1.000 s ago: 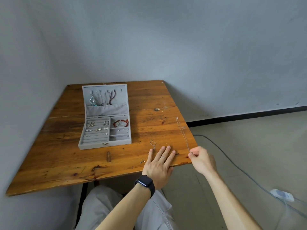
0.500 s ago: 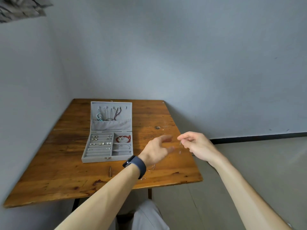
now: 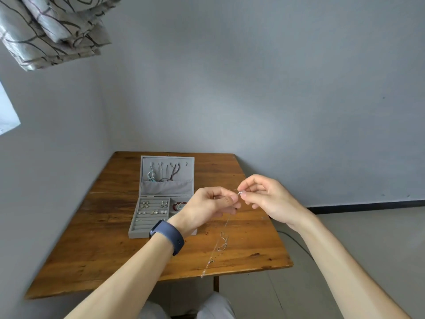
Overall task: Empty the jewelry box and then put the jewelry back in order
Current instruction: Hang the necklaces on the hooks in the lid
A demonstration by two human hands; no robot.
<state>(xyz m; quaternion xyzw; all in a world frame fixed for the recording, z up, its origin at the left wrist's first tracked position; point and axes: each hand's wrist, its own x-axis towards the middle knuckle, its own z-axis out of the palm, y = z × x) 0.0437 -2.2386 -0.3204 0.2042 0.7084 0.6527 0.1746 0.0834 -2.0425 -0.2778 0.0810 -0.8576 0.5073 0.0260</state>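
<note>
Head view: both hands are raised just right of the open jewelry box [image 3: 139, 235], their fingertips nearly meeting. The left hand [image 3: 211, 208] and the right hand [image 3: 264, 199] each pinch the top end of a thin silver necklace [image 3: 222, 244] between thumb and forefinger, with the other fingers curled. Its chain dangles right of the box, over the wooden table [image 3: 103, 249]. Earrings [image 3: 151, 212] and a red bracelet [image 3: 179, 206] lie inside the box.

Grey jewelry box [image 3: 147, 229], brown wooden table [image 3: 110, 256], navy watch strap [image 3: 171, 238], line-patterned grey curtain [image 3: 46, 31].
</note>
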